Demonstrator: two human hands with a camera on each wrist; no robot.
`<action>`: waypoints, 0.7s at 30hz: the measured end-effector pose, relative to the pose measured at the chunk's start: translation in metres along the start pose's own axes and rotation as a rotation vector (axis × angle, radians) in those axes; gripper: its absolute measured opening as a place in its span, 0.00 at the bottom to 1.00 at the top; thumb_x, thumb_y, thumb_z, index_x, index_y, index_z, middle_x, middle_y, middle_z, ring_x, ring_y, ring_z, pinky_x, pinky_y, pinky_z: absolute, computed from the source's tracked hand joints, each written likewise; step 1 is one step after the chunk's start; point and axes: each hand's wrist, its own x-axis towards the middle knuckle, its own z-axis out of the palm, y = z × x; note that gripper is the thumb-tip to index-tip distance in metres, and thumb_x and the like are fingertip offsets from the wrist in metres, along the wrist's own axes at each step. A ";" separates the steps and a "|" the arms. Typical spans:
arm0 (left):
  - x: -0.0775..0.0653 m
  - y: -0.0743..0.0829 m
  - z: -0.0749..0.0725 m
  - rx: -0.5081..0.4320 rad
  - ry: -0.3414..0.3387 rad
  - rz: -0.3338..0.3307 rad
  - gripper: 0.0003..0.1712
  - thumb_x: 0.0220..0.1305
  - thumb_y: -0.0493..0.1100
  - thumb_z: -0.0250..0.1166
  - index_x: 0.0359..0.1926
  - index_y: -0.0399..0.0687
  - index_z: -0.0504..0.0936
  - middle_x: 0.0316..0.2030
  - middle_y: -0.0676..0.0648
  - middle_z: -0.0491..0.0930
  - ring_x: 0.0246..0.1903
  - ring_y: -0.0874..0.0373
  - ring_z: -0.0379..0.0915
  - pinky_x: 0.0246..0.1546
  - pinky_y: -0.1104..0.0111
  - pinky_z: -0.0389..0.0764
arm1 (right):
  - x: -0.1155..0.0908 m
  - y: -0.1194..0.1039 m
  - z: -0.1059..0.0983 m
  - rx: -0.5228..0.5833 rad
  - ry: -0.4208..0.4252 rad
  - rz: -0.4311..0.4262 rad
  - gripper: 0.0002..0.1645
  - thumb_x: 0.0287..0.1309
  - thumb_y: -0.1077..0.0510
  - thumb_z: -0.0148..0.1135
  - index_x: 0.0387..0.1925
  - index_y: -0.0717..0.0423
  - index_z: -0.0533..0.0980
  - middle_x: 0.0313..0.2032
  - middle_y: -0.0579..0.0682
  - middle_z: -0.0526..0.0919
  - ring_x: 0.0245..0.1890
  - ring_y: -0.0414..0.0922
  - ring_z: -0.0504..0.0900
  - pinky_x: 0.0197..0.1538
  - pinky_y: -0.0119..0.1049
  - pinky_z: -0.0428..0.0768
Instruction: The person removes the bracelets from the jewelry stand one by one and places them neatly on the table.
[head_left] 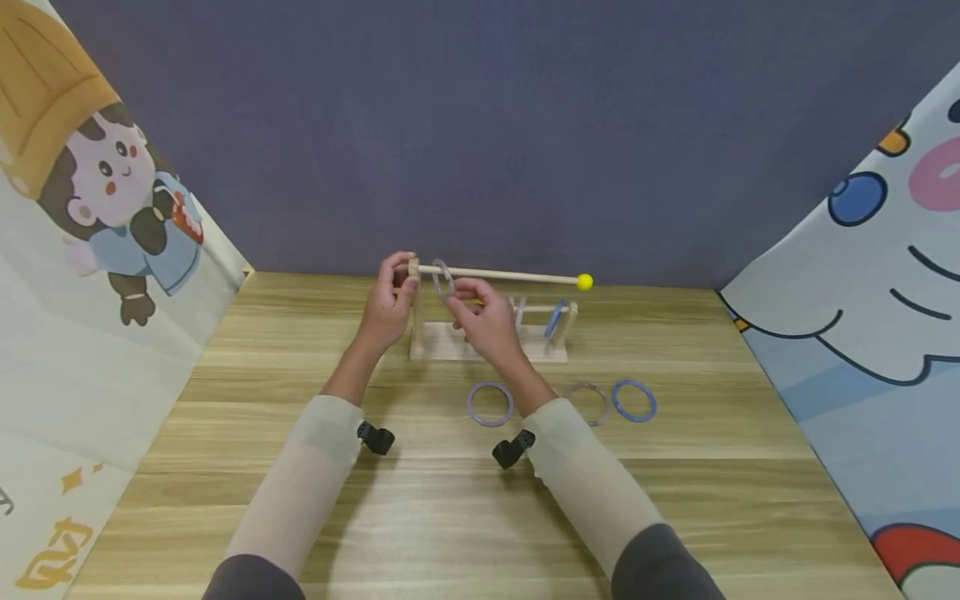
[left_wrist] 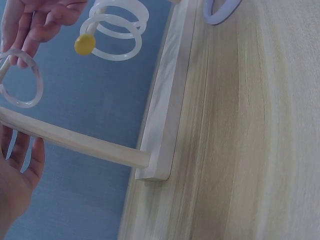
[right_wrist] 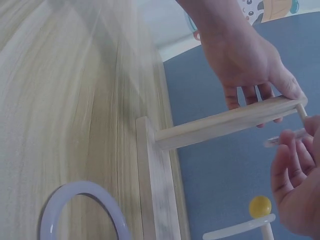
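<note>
A wooden ring stand has a post (head_left: 418, 321) at its left end, and my left hand (head_left: 387, 307) grips the top of it, with the thumb on the near side and the fingers behind. From the post the upper rod (head_left: 517, 276) runs right to a yellow ball (head_left: 585, 282). My right hand (head_left: 491, 325) pinches a clear bangle-like ring (left_wrist: 40, 85), which encircles the upper rod close to the post. On the lower rod hang whitish rings (head_left: 521, 311) and a blue ring (head_left: 554, 319), partly hidden behind the right hand.
In front of the stand's base (head_left: 450, 343) a lilac ring (head_left: 491, 384), a pale pinkish ring (head_left: 588, 385) and a blue ring (head_left: 634, 383) lie flat on the wooden table (head_left: 450, 517). A dark backdrop (head_left: 480, 150) rises behind the stand.
</note>
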 end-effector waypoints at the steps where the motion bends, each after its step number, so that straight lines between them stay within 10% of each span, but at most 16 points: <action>1: 0.000 0.000 0.000 0.003 -0.002 -0.003 0.22 0.78 0.36 0.51 0.68 0.34 0.63 0.50 0.25 0.75 0.39 0.63 0.68 0.37 0.78 0.73 | 0.001 0.000 0.001 -0.002 0.001 -0.004 0.18 0.66 0.58 0.66 0.56 0.57 0.79 0.48 0.56 0.86 0.30 0.59 0.86 0.20 0.28 0.76; 10: 0.001 -0.002 0.003 0.014 -0.006 -0.004 0.22 0.79 0.37 0.51 0.68 0.33 0.63 0.49 0.26 0.75 0.38 0.64 0.68 0.37 0.78 0.73 | 0.007 0.004 0.004 -0.045 0.009 -0.073 0.16 0.65 0.63 0.66 0.53 0.60 0.80 0.42 0.60 0.86 0.22 0.37 0.79 0.22 0.27 0.76; 21: 0.010 -0.037 0.005 0.024 0.015 0.026 0.23 0.79 0.37 0.51 0.70 0.37 0.63 0.49 0.28 0.75 0.38 0.65 0.67 0.35 0.77 0.72 | 0.007 0.002 0.004 -0.032 0.018 -0.082 0.15 0.64 0.64 0.67 0.52 0.60 0.81 0.41 0.60 0.86 0.21 0.36 0.78 0.24 0.26 0.77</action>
